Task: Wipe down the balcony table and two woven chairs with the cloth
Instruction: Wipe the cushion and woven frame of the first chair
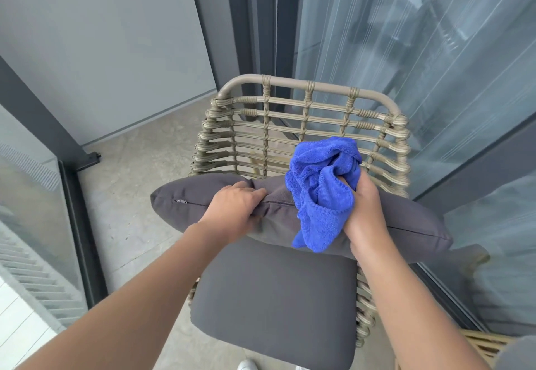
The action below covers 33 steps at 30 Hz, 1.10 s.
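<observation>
Item: woven chair (304, 126), tan cane, standing on the concrete balcony floor (127, 195) with its slatted back at the far side, just in front of the glass door with sheer curtain (420, 65). A grey seat pad (272, 306) is lying on the seat, its near edge overhanging toward the viewer. A grey back cushion (406, 224) is being held across the chair above the pad, zip edge facing up, its left corner jutting past the chair's left side and its right corner reaching toward the glass. The left hand (232, 210) is clamping the cushion's upper seam, fingers curled over it. The right hand (365, 207) is closing round a bunched blue cloth (319, 195) and pressing it against the cushion, with loose folds hanging down its near face. Open floor is showing to the left, bounded by a dark-framed glass balustrade (78, 224); to the right, the chair is sitting near the door track.
</observation>
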### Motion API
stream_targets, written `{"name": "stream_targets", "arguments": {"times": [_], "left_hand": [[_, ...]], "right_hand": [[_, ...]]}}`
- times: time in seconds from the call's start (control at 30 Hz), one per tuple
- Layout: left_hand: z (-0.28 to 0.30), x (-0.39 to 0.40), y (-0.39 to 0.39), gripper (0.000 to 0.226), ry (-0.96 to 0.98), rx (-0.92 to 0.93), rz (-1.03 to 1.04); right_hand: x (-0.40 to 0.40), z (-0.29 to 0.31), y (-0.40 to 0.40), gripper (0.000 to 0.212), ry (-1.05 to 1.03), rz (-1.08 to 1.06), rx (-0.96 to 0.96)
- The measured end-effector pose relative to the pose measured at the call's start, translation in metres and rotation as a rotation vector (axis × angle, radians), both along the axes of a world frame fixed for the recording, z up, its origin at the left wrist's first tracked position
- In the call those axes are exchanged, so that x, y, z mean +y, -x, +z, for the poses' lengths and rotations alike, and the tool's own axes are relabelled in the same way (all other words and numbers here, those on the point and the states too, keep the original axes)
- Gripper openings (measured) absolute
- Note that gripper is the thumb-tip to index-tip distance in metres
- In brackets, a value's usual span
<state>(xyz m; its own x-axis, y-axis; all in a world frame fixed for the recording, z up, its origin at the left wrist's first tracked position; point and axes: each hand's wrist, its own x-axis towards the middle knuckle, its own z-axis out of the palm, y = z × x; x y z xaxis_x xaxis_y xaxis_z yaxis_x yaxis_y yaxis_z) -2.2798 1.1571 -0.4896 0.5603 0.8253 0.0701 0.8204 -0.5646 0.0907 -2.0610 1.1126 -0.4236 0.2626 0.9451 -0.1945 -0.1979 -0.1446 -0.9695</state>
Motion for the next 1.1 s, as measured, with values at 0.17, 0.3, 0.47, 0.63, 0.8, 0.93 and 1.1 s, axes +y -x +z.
{"name": "stream_targets", "arguments": {"times": [0.17,0.3,0.47,0.63,0.8,0.93,1.1], "left_hand": [[0.031,0.014,-0.005,0.029,0.134,0.156,0.002],[0.054,0.029,-0.019,0.030,0.151,0.228,-0.006],[0.036,0.031,-0.025,0.034,0.201,0.232,0.040],[0.020,0.031,-0.013,0.034,0.125,0.180,0.062],[0.020,0.029,-0.018,0.027,-0.078,-0.020,0.061],[0.021,0.029,-0.025,0.031,-0.305,-0.122,0.072],[0.011,0.036,-0.030,0.042,-0.279,-0.087,0.108]], "right_hand": [[-0.002,0.006,-0.004,0.044,0.018,0.031,0.065],[0.003,0.010,-0.010,0.047,-0.022,0.022,0.020],[0.007,-0.001,-0.014,0.019,-0.023,0.011,-0.052],[0.003,-0.022,-0.010,0.011,0.035,0.008,-0.096],[0.016,-0.006,-0.010,0.013,-0.055,0.011,-0.121],[0.022,0.007,-0.013,0.009,-0.115,-0.003,-0.094],[0.024,-0.003,-0.010,0.008,-0.055,-0.008,-0.089]]}}
